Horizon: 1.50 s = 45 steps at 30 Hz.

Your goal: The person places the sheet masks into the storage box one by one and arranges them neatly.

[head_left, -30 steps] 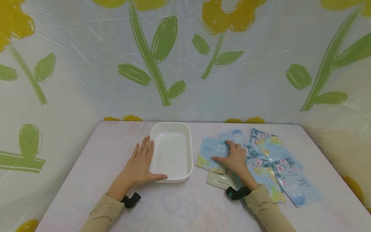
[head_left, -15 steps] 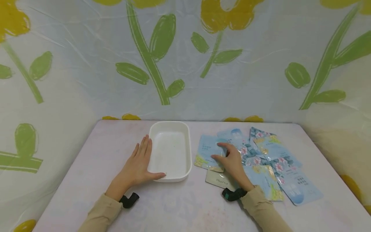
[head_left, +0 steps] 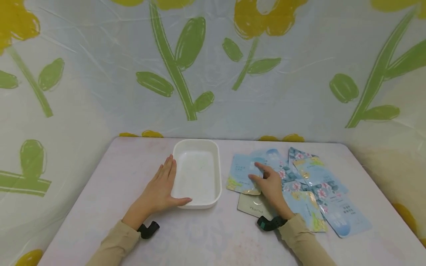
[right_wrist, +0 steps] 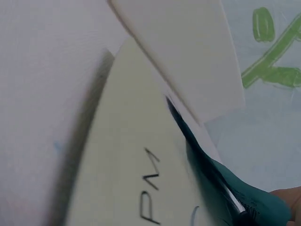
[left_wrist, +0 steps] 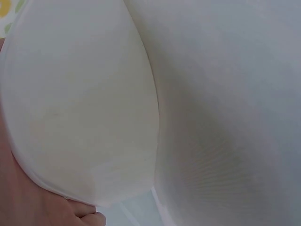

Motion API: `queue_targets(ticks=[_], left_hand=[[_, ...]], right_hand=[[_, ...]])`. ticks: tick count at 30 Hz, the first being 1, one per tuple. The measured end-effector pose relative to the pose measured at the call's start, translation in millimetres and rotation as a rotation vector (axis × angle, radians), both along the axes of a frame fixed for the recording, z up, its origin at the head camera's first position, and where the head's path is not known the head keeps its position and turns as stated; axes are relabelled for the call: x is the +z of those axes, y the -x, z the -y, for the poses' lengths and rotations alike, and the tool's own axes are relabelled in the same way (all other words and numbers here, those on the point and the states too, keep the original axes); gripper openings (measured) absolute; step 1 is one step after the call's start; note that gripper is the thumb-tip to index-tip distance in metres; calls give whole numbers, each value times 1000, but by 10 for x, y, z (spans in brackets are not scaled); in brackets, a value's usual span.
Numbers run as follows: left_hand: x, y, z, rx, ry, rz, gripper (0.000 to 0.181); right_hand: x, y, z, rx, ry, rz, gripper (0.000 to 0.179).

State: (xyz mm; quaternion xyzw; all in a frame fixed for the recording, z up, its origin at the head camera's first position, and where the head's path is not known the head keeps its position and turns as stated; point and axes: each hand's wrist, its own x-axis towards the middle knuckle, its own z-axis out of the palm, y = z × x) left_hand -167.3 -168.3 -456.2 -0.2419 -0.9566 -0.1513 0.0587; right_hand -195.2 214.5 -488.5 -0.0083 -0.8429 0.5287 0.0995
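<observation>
A white rectangular tray [head_left: 198,177] stands left of centre in the head view. My left hand [head_left: 159,190] lies along its left wall with straight fingers, the thumb reaching across the near rim; in the left wrist view the hand [left_wrist: 28,202] borders the tray [left_wrist: 84,103]. My right hand [head_left: 269,184] has thumb and index finger bent at a light-blue, yellow-cornered sachet [head_left: 240,171], pinching it toward its right side. Its teal edge [right_wrist: 221,181] shows nearly side-on in the right wrist view. Below it lies a grey-beige sachet [head_left: 251,207] lettered PMPM.
Several blue, yellow and floral sachets [head_left: 342,214] overlap in a pile to the right, partly behind the right hand. The pale table [head_left: 199,240] ends at a flower-printed backdrop [head_left: 283,103]. Black straps with wrist cameras [head_left: 149,229] sit on both wrists.
The right thumb and index finger have shifted over the light-blue sachet, and the sachet has moved slightly away and to the right. The left hand stays at the tray.
</observation>
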Motion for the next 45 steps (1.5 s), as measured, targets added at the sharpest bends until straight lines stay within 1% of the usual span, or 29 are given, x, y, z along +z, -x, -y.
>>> queue_targets(ticks=[3, 6, 10, 14, 17, 23, 26, 30, 35, 41, 45], left_hand=[[-7, 3, -6, -3, 3, 9, 133], [-7, -11, -9, -3, 4, 15, 134], [1, -45, -3, -3, -9, 2, 134], [1, -55, -6, 0, -1, 11, 133], [-8, -42, -12, 2, 5, 28, 133], [-25, -5, -9, 1, -17, 54, 134], [-20, 2, -4, 3, -12, 65, 135], [-6, -1, -3, 3, -7, 61, 135], [5, -2, -5, -4, -17, 48, 135], [7, -7, -4, -5, -38, 48, 135], [-5, -13, 1, -5, -35, 27, 134]], right_hand=[[54, -19, -26, 10, 74, 82, 51], [106, -17, -51, 16, 135, 139, 52], [178, 17, -69, 22, 168, 182, 53], [269, 28, -84, 29, 188, 203, 54], [353, 34, -87, 38, 212, 185, 54], [538, 71, -16, 71, 318, 156, 53], [635, 88, 57, 99, 375, 142, 52], [788, 82, 184, 127, 442, 123, 51], [947, 79, 353, 156, 484, 95, 49], [1042, 147, 592, 170, 581, 92, 47], [1053, 176, 763, 189, 582, 82, 45]])
